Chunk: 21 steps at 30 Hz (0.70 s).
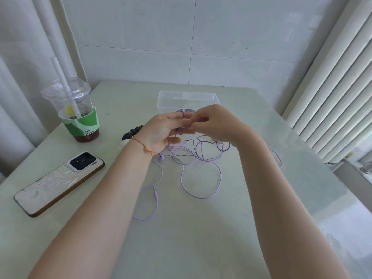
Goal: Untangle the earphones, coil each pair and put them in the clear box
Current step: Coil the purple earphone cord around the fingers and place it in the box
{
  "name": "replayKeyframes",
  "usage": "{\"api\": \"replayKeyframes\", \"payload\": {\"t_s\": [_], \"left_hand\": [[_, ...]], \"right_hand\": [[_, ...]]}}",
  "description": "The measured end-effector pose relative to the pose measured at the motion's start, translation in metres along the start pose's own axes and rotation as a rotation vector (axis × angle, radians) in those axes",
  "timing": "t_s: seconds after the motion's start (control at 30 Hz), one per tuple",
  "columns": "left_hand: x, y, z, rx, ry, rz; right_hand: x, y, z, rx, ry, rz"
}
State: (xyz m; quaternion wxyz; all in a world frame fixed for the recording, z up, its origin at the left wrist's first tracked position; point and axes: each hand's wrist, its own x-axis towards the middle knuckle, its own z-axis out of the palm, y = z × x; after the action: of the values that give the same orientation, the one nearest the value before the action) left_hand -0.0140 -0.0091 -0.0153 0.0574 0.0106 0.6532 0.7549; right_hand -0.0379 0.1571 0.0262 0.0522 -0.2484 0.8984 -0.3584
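My left hand (161,131) and right hand (213,125) pinch the purple earphones (201,174) cord | tangle sprawls just below them | limp, light, snaggy: grip near knots | clear box (167,97) waits beyond.

One box (188,98), cup (75,109), phone (58,183).

lilac earphones (201,178), green-and-white cup sleeve (84,123), red-orange wrist string (144,146)
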Motion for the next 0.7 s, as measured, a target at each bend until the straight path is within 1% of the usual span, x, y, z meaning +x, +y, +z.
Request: {"api": "replayKeyframes", "payload": {"t_s": [0.13, 0.33, 0.53, 0.63, 0.7], "left_hand": [[-0.003, 0.001, 0.005, -0.059, -0.091, -0.053], [0.000, 0.002, 0.006, -0.214, -0.154, -0.140], [0.001, 0.002, 0.007, -0.329, -0.128, -0.182], [0.001, 0.001, 0.006, -0.338, -0.092, -0.142], [0.001, 0.001, 0.005, -0.320, -0.078, -0.125]], "right_hand": [[0.005, 0.008, -0.002, 0.019, 0.129, -0.034], [0.005, 0.010, 0.000, 0.128, 0.144, -0.018], [0.008, 0.012, 0.006, 0.234, 0.096, 0.002], [0.010, 0.014, 0.007, 0.256, 0.096, 0.014], [0.011, 0.016, 0.006, 0.263, 0.125, 0.037]]}}
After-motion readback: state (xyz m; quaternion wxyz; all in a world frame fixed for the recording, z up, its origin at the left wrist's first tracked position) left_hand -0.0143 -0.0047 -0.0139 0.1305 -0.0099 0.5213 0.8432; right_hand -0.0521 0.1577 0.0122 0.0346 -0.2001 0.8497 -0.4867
